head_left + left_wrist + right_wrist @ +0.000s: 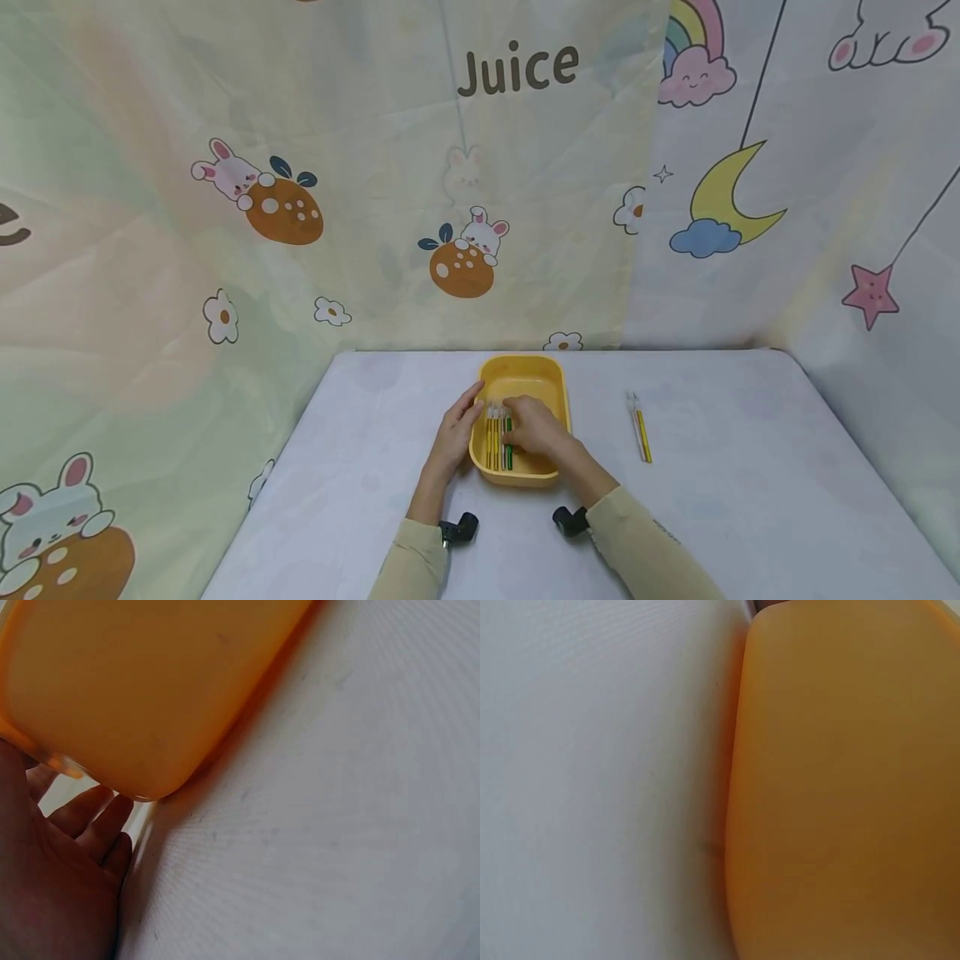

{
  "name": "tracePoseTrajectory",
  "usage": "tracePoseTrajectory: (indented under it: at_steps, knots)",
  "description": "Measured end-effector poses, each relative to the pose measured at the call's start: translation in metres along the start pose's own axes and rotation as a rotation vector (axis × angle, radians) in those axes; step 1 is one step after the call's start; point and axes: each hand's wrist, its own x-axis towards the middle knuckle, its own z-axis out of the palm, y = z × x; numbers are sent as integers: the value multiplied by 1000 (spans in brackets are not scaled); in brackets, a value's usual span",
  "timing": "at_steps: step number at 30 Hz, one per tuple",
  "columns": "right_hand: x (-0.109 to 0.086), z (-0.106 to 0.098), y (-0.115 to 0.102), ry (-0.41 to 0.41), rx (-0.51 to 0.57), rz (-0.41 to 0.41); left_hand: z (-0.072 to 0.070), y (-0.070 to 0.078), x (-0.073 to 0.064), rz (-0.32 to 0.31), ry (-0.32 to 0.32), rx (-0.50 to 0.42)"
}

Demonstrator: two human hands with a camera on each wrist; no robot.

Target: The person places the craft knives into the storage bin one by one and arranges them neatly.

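A yellow plastic tray (525,481) stands on the table, and several slim pen-like sticks (492,442) with pale tips lie side by side in its left half. They are yellow and silvery. My left hand (452,433) holds the tray's left side, thumb at the rim; in the left wrist view its fingers (101,825) touch the outer wall near a corner. Reaching over the right rim, my right hand (536,427) has its fingers curled at a green pen-like stick (509,457) at the row's right end. The right wrist view shows mostly the tray's outer wall (840,780).
Two more pen-like sticks, one whitish (640,433) and one yellow (644,437), lie on the white table (750,467) to the right of the tray. A printed cloth backdrop (375,208) rises behind the table's far edge.
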Motion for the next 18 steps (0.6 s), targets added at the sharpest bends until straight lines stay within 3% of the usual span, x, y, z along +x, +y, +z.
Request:
tracePoseTrajectory:
  at_steps: [4,12,18]
  knots:
    - [-2,0,0,34,27,-4,0,-1,0,-1,1,1]
    - [-5,-2,-3,201,42,-77,0,-1,0,6,-1,6]
    - [-6,-3,-4,241,30,-97,0,-2,1,5,3,9]
